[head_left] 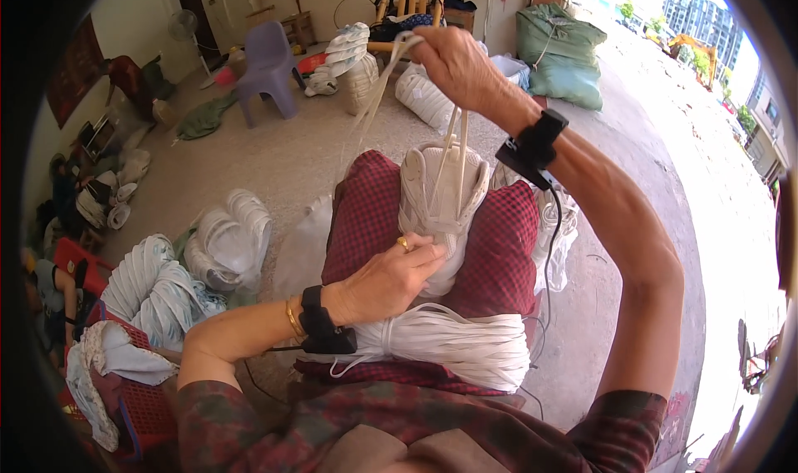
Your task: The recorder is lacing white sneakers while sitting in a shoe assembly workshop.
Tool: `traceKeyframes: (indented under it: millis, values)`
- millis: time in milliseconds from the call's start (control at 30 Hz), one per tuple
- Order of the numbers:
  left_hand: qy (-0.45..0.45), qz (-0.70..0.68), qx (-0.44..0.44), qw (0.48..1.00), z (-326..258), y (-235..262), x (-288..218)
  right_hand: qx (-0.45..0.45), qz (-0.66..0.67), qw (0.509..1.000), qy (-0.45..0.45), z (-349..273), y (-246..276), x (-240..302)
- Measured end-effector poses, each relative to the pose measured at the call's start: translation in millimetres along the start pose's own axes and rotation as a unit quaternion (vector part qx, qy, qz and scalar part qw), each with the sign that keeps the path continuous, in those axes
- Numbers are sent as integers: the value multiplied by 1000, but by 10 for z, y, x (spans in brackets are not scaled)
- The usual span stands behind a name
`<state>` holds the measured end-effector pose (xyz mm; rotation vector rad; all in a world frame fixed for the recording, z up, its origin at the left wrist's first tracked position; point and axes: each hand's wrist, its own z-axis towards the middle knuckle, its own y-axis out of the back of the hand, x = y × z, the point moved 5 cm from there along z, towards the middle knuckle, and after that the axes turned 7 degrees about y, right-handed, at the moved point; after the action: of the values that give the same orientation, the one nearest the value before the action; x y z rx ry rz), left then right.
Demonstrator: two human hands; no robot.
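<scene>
A white lace-up shoe (pixel 453 261) rests between my knees on red-and-black checked cloth, its toe toward me. My left hand (pixel 391 280) holds the shoe near the toe, its fingers bent over the lower lacing area. Raised beyond the shoe, my right hand (pixel 461 67) is closed on the white shoelace (pixel 463 136). Strands run up taut from the shoe to that hand, and loose ends hang to its left. Across my lap lies a tied bundle of white laces (pixel 453 348), close below my left hand.
Stacked pale shoe parts (pixel 154 282) in bundles lie at the left, near a red plastic basket (pixel 150 406) with cloth over it. Farther off stand a purple chair (pixel 268 70), more bundles (pixel 426 95) and green sacks (pixel 561 53). A black cable (pixel 549 265) hangs from my right wrist.
</scene>
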<state>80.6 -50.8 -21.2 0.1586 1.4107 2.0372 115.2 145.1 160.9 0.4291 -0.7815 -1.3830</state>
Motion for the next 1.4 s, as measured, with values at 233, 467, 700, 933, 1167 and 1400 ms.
traceKeyframes:
  millis: [233,467,700,933,1167,1400]
  values:
    - [44,-155,-52,986,121,248,219,-64,82,994,-9,-107,15,81]
    - [72,-102,-111,986,582,533,719,43,465,875,-126,-487,-96,1090]
    - [-50,-30,-113,992,623,445,494,102,553,814,-148,-719,-185,1353]
    - [-188,26,-96,977,651,177,290,56,523,833,-174,-894,-264,1135]
    - [31,34,-159,986,504,463,555,-22,586,795,-152,-759,113,1061]
    - [386,-565,-253,684,-128,507,1656,-241,619,747,-13,-1081,1183,382]
